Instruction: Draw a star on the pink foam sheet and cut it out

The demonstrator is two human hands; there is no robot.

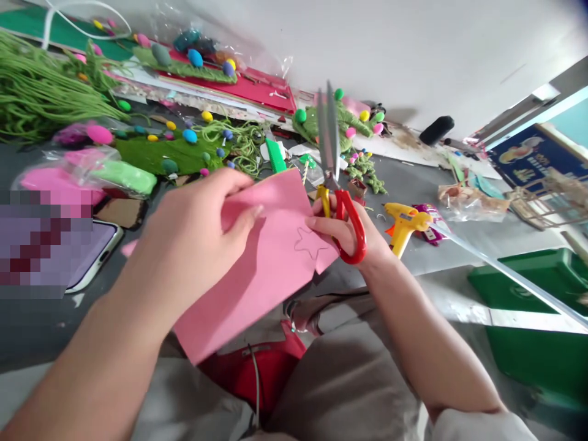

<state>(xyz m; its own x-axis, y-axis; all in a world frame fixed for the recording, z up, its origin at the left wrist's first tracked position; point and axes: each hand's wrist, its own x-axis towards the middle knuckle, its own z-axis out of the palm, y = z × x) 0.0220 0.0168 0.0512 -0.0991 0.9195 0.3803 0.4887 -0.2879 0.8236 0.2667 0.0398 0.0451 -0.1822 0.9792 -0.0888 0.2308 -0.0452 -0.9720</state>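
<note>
A pink craft sheet [257, 275] hangs tilted over the table's front edge, with a star outline drawn in pencil near its right end and a small cut in its lower edge. My left hand [202, 220] is closed on the sheet's upper left part, thumb on top. Red and yellow handled scissors [353, 229] sit in my right hand [351, 233], my fingers through the loops. Their blades point up and away from the sheet, slightly apart. Fingers of my right hand also touch the sheet's right edge beside the star.
A yellow glue gun [404, 223] lies on the right of the table, with a clear stick running from its back. Green yarn [46, 92], felt pieces with coloured pompoms [174, 150], a phone [98, 257] and a green cutter [275, 155] lie about. A green bin [542, 275] stands right.
</note>
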